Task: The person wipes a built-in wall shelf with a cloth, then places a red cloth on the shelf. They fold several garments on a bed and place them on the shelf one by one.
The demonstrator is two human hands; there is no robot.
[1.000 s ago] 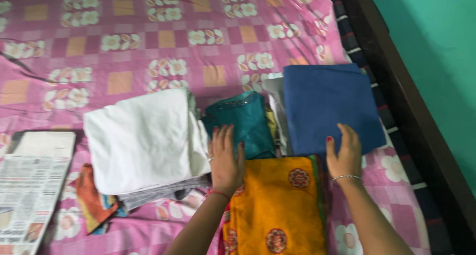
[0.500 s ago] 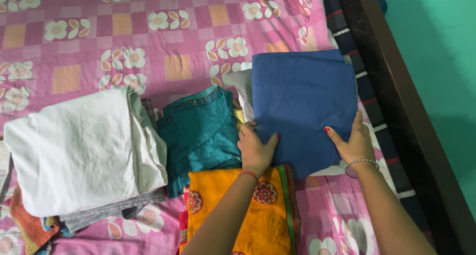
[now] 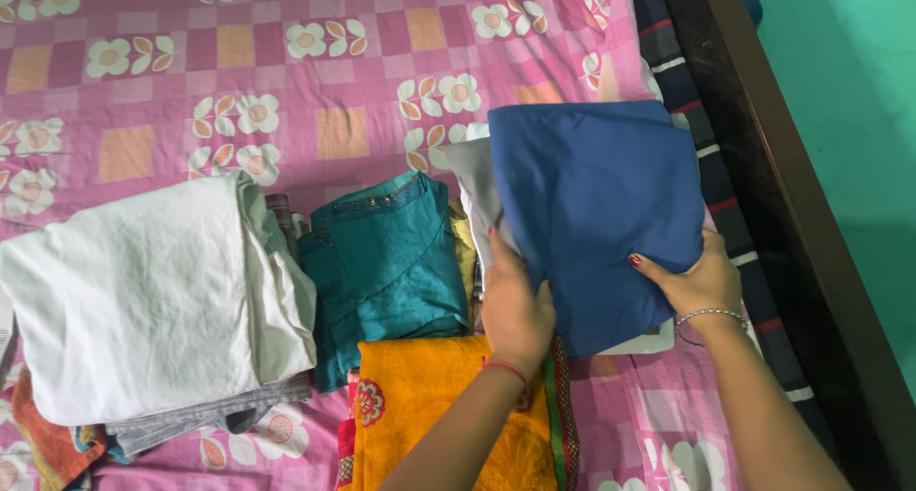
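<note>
Both hands grip a folded blue cloth [image 3: 596,205] at the right side of the bed [image 3: 315,62]. Left hand [image 3: 515,305]: fingers tucked under the cloth's left edge, palm down, wrist near the orange cloth [image 3: 448,415]. Right hand [image 3: 701,281]: thumb on top, fingers beneath the lower right corner. White fabric [image 3: 474,171] lies under the blue cloth. Teal cloth [image 3: 386,262] sits just left; a white folded pile [image 3: 153,295] lies farther left, atop grey cloth [image 3: 205,413].
</note>
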